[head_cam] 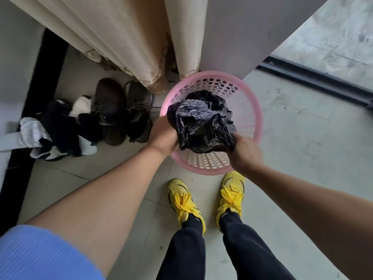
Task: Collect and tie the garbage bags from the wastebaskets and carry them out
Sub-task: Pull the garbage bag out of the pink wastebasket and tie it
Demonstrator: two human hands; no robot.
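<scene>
Your left hand (164, 136) and right hand (243, 150) each clutch the black bag (201, 124) between them, inside the pink basket (253, 110); gathering seems underway, and tying calls for bunching its mouth.

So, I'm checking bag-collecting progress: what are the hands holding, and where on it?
Both hold the black garbage bag over the pink wastebasket: left hand and right hand on opposite sides.

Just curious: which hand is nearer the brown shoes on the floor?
Left. The left hand grips the black bag right beside the brown shoes; the right hand holds the bag's far side.
</scene>
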